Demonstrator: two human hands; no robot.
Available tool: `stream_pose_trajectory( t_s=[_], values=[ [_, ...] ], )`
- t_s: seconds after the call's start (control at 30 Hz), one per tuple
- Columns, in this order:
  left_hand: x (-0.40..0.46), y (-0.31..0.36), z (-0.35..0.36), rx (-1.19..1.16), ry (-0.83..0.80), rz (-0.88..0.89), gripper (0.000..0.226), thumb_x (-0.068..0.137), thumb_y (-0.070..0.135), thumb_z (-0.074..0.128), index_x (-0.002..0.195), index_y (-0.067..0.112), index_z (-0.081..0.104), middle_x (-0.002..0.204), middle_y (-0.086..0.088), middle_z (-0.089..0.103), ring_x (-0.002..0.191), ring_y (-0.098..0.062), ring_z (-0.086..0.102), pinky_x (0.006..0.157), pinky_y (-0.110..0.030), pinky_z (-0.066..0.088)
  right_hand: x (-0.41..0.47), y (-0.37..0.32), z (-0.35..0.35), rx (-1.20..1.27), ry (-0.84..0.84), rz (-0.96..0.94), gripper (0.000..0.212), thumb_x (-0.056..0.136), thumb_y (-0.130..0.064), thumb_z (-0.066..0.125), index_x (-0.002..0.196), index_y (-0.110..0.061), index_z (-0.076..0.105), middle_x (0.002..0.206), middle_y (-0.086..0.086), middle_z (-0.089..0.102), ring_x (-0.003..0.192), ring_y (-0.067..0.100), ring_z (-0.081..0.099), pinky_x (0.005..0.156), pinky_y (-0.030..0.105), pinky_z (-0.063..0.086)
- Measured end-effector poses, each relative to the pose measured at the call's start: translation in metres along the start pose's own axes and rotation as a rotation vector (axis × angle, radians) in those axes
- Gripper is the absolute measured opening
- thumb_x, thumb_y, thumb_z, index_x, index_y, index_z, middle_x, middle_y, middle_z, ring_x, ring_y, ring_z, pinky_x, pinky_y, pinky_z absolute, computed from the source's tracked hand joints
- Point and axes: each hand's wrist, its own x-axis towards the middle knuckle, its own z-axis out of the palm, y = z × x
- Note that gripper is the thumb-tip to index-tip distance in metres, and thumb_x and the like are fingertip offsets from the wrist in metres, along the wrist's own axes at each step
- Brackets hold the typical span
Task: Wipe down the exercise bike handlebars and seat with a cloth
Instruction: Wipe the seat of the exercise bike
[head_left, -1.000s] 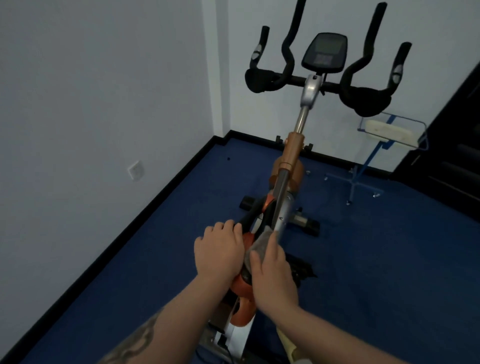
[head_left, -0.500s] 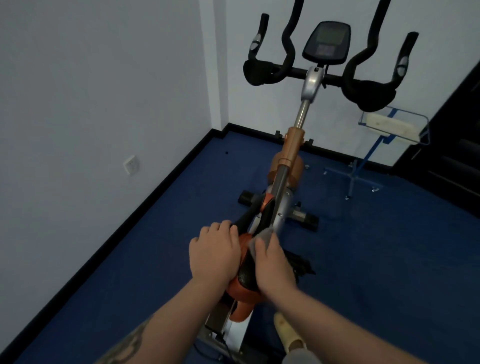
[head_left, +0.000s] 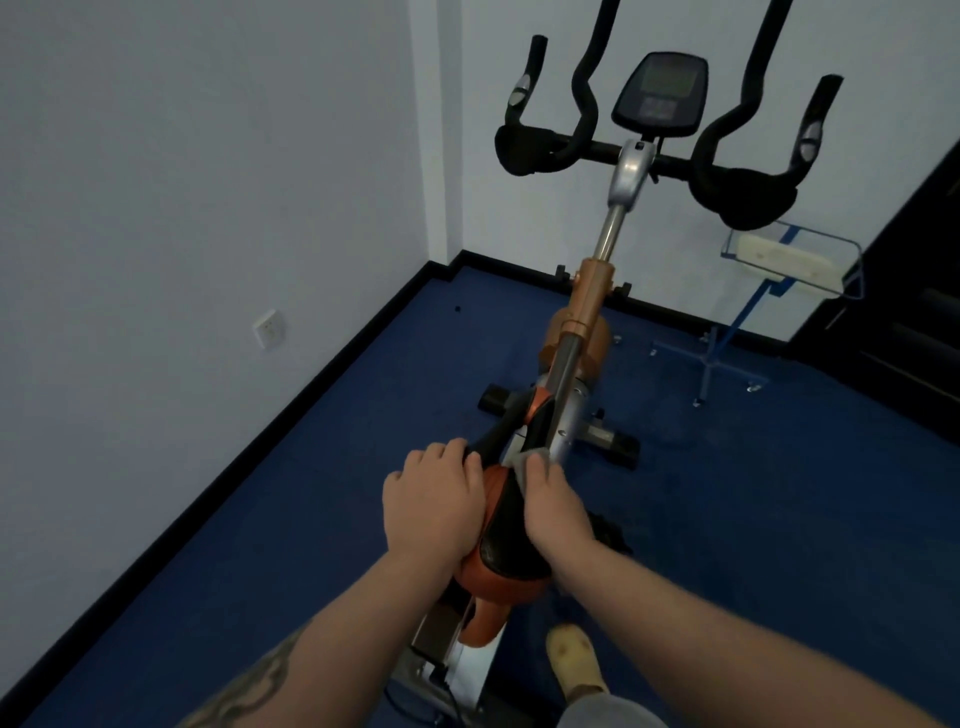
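Hands on seat (head_left: 511, 540) edges, left hand (head_left: 434, 501) gripping, right hand (head_left: 556, 506) pressing cloth (head_left: 530, 458)

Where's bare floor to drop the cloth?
Open blue carpet lies between the left wall's baseboard and the bike; more lies right of the bike base, short of the blue stand. The seat is crowded by both hands.
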Motion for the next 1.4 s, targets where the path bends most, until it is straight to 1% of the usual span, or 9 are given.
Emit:
stream_pose_trajectory(
  t_s=[0.13, 0.27, 0.43, 0.67, 0.9, 1.0, 1.17, 1.3, 1.4],
  values=[
    [-0.002, 0.000, 0.001, 0.014, 0.003, 0.005, 0.036, 0.100, 0.041, 0.028, 0.116, 0.029, 0.058, 0.109, 0.009, 0.064, 0.101, -0.014, 0.057, 0.080, -0.035, 0.044, -0.026, 0.012, 0.006, -0.096, 0.016, -0.136, 0.057, 0.101, -0.049, 0.023, 0.151, -0.024, 0.014, 0.146, 0.005, 0.041, 0.124, 0.023, 0.048, 0.096, 0.036, 0.043],
    [-0.002, 0.000, 0.002, 0.010, 0.000, 0.001, 0.034, 0.099, 0.040, 0.028, 0.114, 0.030, 0.057, 0.108, 0.010, 0.063, 0.099, -0.013, 0.057, 0.080, -0.034, 0.045, -0.044, 0.024, 0.011, -0.120, 0.039, -0.241, 0.069, 0.100, -0.049, 0.028, 0.153, -0.028, -0.012, 0.161, -0.005, 0.008, 0.144, 0.018, 0.020, 0.111, 0.035, 0.028],
    [0.001, 0.000, 0.001, 0.029, 0.008, 0.004, 0.035, 0.100, 0.041, 0.027, 0.115, 0.030, 0.057, 0.110, 0.011, 0.063, 0.099, -0.013, 0.057, 0.079, -0.033, 0.044, 0.027, -0.022, 0.001, 0.029, 0.011, 0.051, 0.062, 0.104, -0.044, 0.024, 0.153, -0.011, 0.006, 0.150, 0.017, 0.037, 0.131, 0.034, 0.043, 0.108, 0.042, 0.036],
    [-0.003, 0.003, 0.001, 0.037, 0.025, -0.020, 0.037, 0.099, 0.042, 0.023, 0.115, 0.035, 0.055, 0.107, 0.015, 0.062, 0.098, -0.007, 0.056, 0.080, -0.030, 0.045, -0.018, 0.018, 0.006, -0.222, -0.014, -0.254, 0.074, 0.100, -0.052, 0.028, 0.153, -0.021, -0.014, 0.163, -0.002, 0.003, 0.142, 0.020, 0.028, 0.104, 0.032, 0.034],
    [-0.002, 0.004, -0.001, 0.026, 0.016, -0.057, 0.040, 0.101, 0.045, 0.026, 0.130, 0.037, 0.052, 0.122, 0.020, 0.059, 0.111, -0.004, 0.053, 0.091, -0.027, 0.041, 0.096, -0.026, -0.006, 0.133, 0.026, -0.119, 0.061, 0.102, -0.047, 0.025, 0.150, -0.009, 0.020, 0.148, 0.017, 0.037, 0.131, 0.032, 0.041, 0.108, 0.040, 0.035],
    [-0.004, 0.005, -0.003, 0.008, 0.029, -0.071, 0.037, 0.101, 0.045, 0.031, 0.128, 0.037, 0.055, 0.121, 0.021, 0.060, 0.112, -0.002, 0.053, 0.091, -0.025, 0.039, 0.122, -0.027, -0.025, -0.090, -0.083, -0.410, 0.043, 0.104, -0.040, 0.025, 0.125, -0.012, 0.050, 0.131, 0.012, 0.050, 0.117, 0.026, 0.049, 0.096, 0.033, 0.038],
    [-0.006, 0.008, -0.006, -0.058, 0.067, -0.114, 0.031, 0.099, 0.042, 0.042, 0.122, 0.036, 0.061, 0.118, 0.021, 0.063, 0.110, -0.002, 0.056, 0.092, -0.025, 0.038, 0.118, -0.012, -0.049, -0.551, -0.213, -1.143, 0.051, 0.101, -0.043, 0.012, 0.124, -0.037, 0.058, 0.130, -0.015, 0.049, 0.128, 0.004, 0.030, 0.115, 0.029, 0.011],
    [-0.009, 0.011, -0.006, -0.066, 0.122, -0.163, 0.025, 0.098, 0.036, 0.049, 0.115, 0.032, 0.066, 0.110, 0.017, 0.066, 0.105, -0.005, 0.059, 0.093, -0.028, 0.040, 0.141, -0.043, -0.072, -0.555, -0.471, -1.147, 0.038, 0.105, -0.035, 0.031, 0.134, -0.031, 0.054, 0.133, -0.011, 0.055, 0.126, 0.008, 0.045, 0.109, 0.030, 0.030],
    [-0.013, 0.017, -0.005, -0.007, 0.182, -0.285, 0.022, 0.097, 0.035, 0.050, 0.110, 0.029, 0.067, 0.111, 0.015, 0.064, 0.109, -0.008, 0.056, 0.094, -0.030, 0.039, 0.130, -0.063, -0.055, -0.992, -0.335, -1.169, 0.021, 0.097, -0.026, 0.046, 0.116, -0.025, 0.056, 0.119, -0.001, 0.062, 0.108, 0.027, 0.060, 0.082, 0.038, 0.046]
  ],
)
